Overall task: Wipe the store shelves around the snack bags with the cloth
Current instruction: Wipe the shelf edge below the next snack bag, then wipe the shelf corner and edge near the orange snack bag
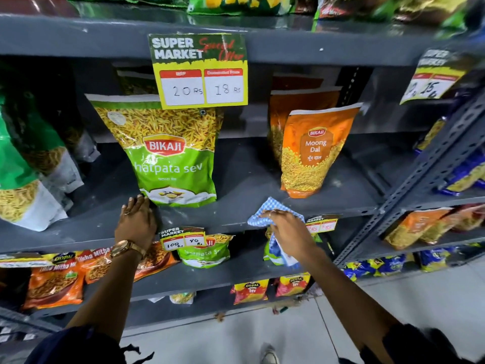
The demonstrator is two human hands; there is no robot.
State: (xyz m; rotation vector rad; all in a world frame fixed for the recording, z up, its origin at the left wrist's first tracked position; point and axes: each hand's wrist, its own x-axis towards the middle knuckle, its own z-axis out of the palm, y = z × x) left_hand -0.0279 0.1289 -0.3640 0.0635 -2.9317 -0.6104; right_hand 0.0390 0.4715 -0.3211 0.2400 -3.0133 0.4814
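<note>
A grey metal shelf (pixel 244 179) holds a green Bikaji sev bag (pixel 168 158) standing upright and an orange Moong Dal bag (pixel 312 153) to its right. My right hand (pixel 288 232) grips a blue-and-white checked cloth (pixel 265 208) pressed on the shelf's front edge, below the orange bag. My left hand (pixel 136 219) rests flat on the shelf front, fingertips touching the lower left corner of the green bag. A gold watch is on that wrist.
A price card (pixel 199 70) hangs from the shelf above. More green bags (pixel 29 166) lean at the left. Lower shelves carry orange, green and red snack packs (pixel 55 282). A second rack (pixel 433 166) stands at the right, with tiled floor below.
</note>
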